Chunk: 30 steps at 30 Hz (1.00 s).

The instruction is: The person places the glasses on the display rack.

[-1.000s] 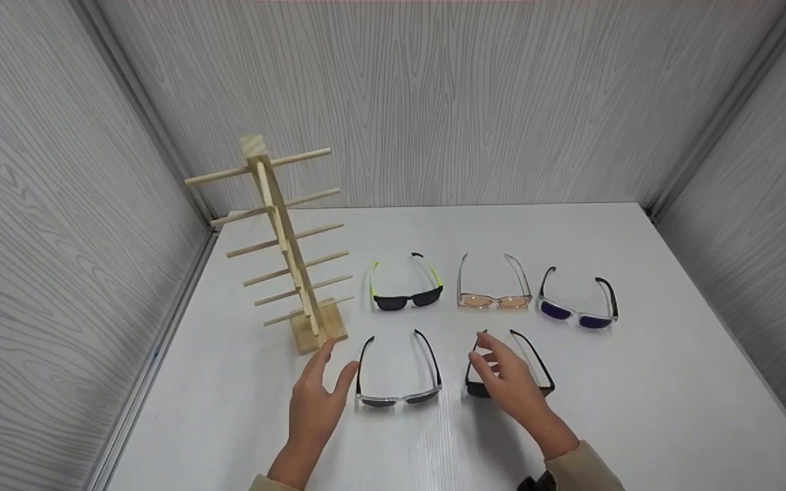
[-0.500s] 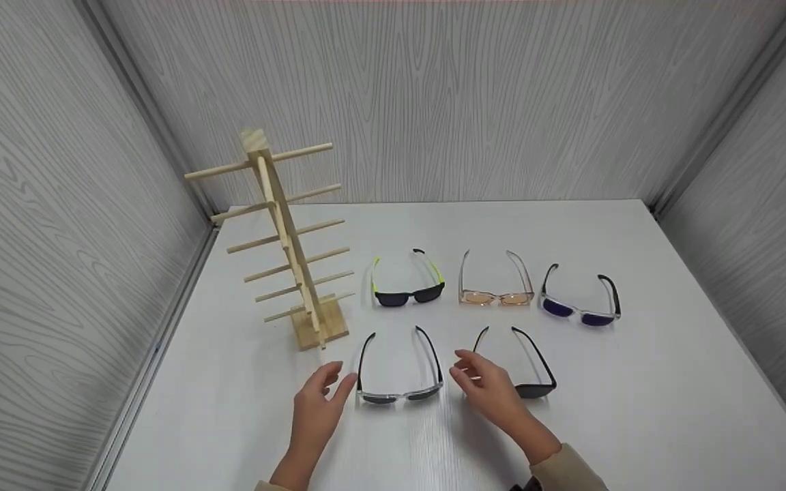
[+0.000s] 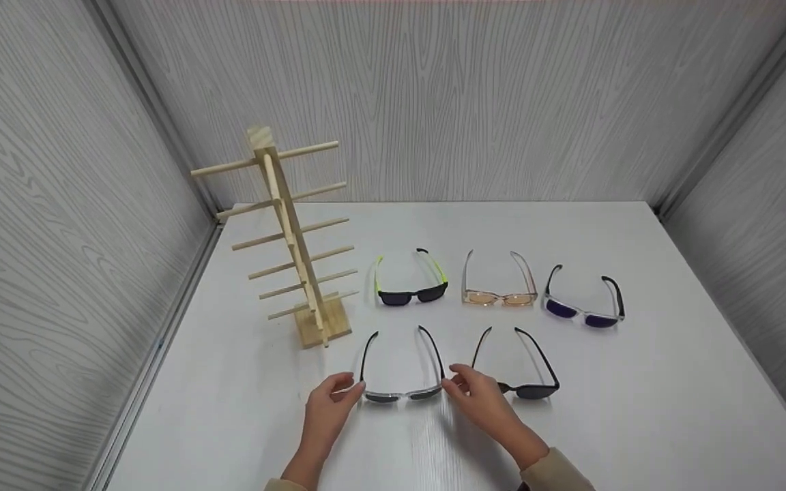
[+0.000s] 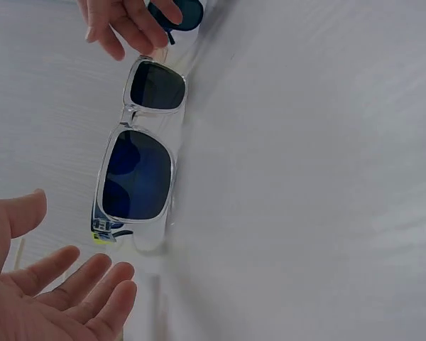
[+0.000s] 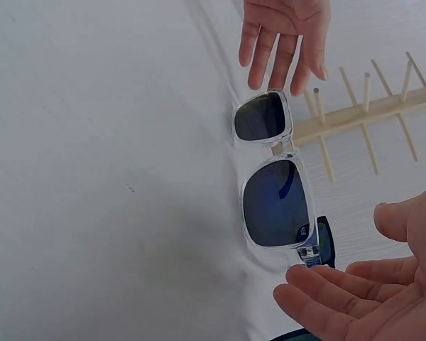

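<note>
A pair of sunglasses with a clear frame, dark lenses and black temples (image 3: 383, 398) lies between my two hands, lenses toward me. My left hand (image 3: 327, 411) is at its left hinge, thumb and fingers spread apart; in the left wrist view those fingers (image 4: 74, 284) stay short of the frame. At the opposite hinge is my right hand (image 3: 490, 408), thumb apart from the fingers. The right wrist view has its fingertips (image 5: 298, 275) right by the hinge of the sunglasses (image 5: 275, 202). Black sunglasses (image 3: 535, 392) lie just beyond the right hand, which covers their left lens.
A wooden peg stand (image 3: 331, 324) rises at the left. Along the back lie black sunglasses with yellow-green temples (image 3: 430, 294), glasses with peach lenses (image 3: 519, 300) and clear-framed sunglasses with purple lenses (image 3: 601, 321). Grey wood-grain panels (image 3: 434, 102) enclose the white table (image 3: 666, 409).
My right hand has moved left, from over the black sunglasses to the clear-framed pair. My left hand has come down and slightly right to its other hinge. The sunglasses still lie in place.
</note>
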Tool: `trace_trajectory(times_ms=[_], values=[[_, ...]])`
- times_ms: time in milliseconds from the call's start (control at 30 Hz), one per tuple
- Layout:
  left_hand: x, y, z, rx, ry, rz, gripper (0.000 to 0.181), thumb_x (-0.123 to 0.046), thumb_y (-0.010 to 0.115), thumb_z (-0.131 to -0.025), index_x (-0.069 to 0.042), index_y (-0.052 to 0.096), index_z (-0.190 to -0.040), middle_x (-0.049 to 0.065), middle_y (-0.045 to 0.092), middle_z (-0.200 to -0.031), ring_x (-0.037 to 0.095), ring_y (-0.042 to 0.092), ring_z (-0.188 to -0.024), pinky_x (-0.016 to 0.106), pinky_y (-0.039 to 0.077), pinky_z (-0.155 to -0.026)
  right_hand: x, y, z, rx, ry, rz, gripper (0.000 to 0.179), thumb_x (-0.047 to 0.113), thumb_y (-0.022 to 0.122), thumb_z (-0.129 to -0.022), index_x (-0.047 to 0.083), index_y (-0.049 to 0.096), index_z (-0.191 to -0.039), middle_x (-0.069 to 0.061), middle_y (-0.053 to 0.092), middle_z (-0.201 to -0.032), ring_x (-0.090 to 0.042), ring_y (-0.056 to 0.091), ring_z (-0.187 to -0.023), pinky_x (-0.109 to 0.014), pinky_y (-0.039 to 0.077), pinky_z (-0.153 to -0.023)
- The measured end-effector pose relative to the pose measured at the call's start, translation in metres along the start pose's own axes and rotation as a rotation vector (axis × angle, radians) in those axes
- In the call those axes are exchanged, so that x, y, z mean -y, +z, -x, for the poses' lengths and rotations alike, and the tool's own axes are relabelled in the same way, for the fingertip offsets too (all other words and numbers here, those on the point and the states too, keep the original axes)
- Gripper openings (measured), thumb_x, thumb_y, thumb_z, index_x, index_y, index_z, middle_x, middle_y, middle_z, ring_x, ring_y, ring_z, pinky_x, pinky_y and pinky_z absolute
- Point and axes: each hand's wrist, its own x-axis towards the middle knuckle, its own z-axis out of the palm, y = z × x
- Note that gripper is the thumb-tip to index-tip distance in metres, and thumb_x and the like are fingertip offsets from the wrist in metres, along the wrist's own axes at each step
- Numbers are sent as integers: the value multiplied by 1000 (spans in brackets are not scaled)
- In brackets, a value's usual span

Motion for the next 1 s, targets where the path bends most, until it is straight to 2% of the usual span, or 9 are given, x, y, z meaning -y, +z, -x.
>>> trace_trajectory(times_ms=[133, 400, 533, 733, 867, 1000], values=[[3, 3, -1, 12, -18, 28, 40, -25, 70, -84, 1, 61, -113, 12, 64, -105, 25, 62, -94, 32, 52, -79, -3, 5, -1, 18, 7, -7, 44, 30, 56, -94, -5, 55, -120, -6, 65, -93, -23, 62, -86, -38, 50, -73], [9, 7, -3, 45, 1, 125, 33, -19, 69, -84, 3, 63, -108, 11, 67, -97, 23, 64, -91, 29, 52, -74, -7, 13, -4, 18, 14, -73, 41, 29, 56, -94, -5, 56, -118, -7, 67, -93, -23, 63, -86, -37, 50, -72], [11, 7, -4, 36, -43, 146, 34, -18, 70, -84, 3, 63, -109, 9, 67, -96, 19, 63, -88, 27, 52, -71, -11, 19, -5, 22, 31, -123, 41, 27, 57, -94, -7, 56, -116, -9, 67, -94, -22, 63, -86, -36, 50, -72], [14, 9, -7, 27, -120, 184, 34, -17, 69, -85, 4, 62, -110, 9, 67, -95, 16, 63, -86, 28, 52, -74, -14, 26, -7, 22, 62, -247, 38, 20, 58, -93, -11, 56, -114, -12, 67, -91, -19, 64, -78, -30, 51, -66], [14, 10, -8, 37, -166, 231, 33, -16, 68, -86, 5, 62, -110, 10, 67, -96, 17, 63, -86, 30, 52, -77, -12, 29, -5, -8, 26, -293, 38, 23, 58, -93, -12, 57, -107, -10, 65, -85, -14, 61, -72, -28, 52, -60], [14, 8, -8, 52, -184, 250, 34, -17, 67, -86, 5, 61, -111, 11, 66, -98, 18, 64, -87, 31, 53, -77, -10, 32, -5, -27, 2, -311, 36, 22, 58, -93, -12, 58, -103, -7, 63, -82, -13, 60, -70, -29, 51, -59]])
